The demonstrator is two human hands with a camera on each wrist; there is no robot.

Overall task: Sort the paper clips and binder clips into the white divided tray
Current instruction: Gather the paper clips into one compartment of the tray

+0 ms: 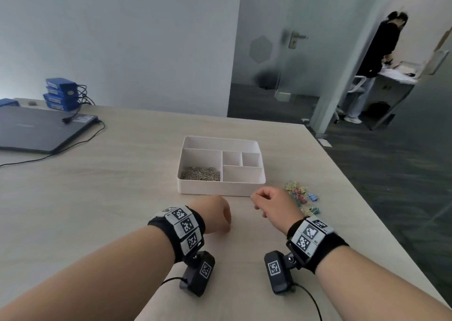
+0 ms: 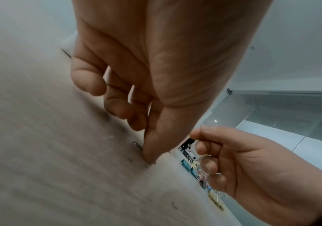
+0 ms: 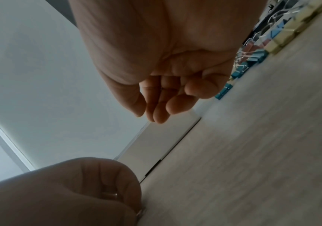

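You have soft, even, cool light in the head view, with only faint shadows under the tray (image 1: 221, 188) and your wrists. Straight lines bow toward the frame edges, and the far right background is smeared. Both wrist views are dimmer: the table (image 2: 40, 137) streaks with motion blur, the hand filling the upper centre of each is soft, and the colored clips (image 3: 257, 50) at upper right are unsharp.

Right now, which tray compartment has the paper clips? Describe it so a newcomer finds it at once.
Start at the white divided tray in the middle of the table. Its large near-left compartment holds the pile of paper clips. It is the only compartment with anything in it; the others look empty, and the coloured binder clips lie outside, to the tray's right.
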